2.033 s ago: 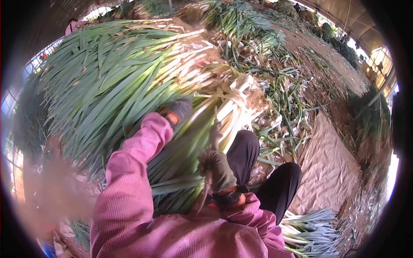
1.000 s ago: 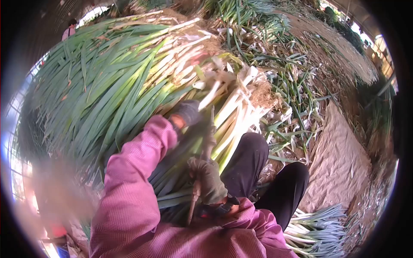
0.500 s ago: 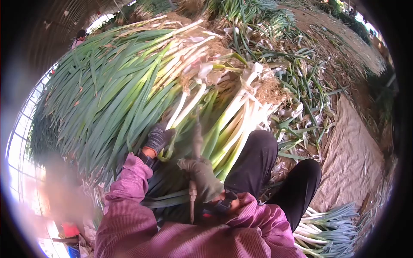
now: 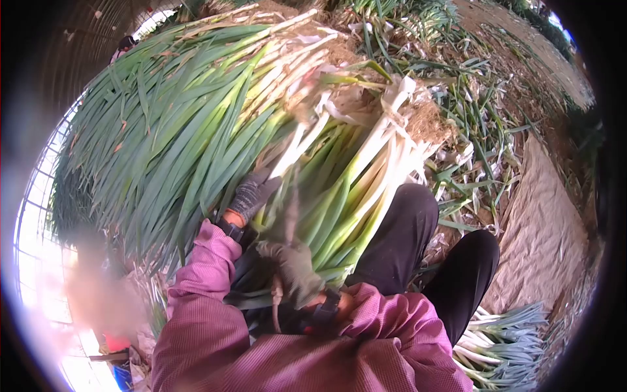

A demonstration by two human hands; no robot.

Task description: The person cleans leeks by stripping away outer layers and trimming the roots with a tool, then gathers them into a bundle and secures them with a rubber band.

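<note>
Gripping a tool handle (image 4: pixel 277 302), the gloved right hand (image 4: pixel 294 271) is closed, the blurred blade raised against a stalk. The left hand (image 4: pixel 251 195) is curled around that leek stalk (image 4: pixel 295 151) at the near edge of the large leek pile (image 4: pixel 196 117). Judged early: most of the pile appears untrimmed. A finished bundle (image 4: pixel 496 340) lies right of the pile; trimmings (image 4: pixel 470 130) and sacking (image 4: pixel 545 228) are spread beyond it.

Two gloved hands, pink sleeves. The left hand (image 4: pixel 253 194) reaches toward eleven o'clock, fingers curled closed. The right hand (image 4: pixel 292 271) sits lower, near six o'clock, fist clenched, wrist bent inward.
</note>
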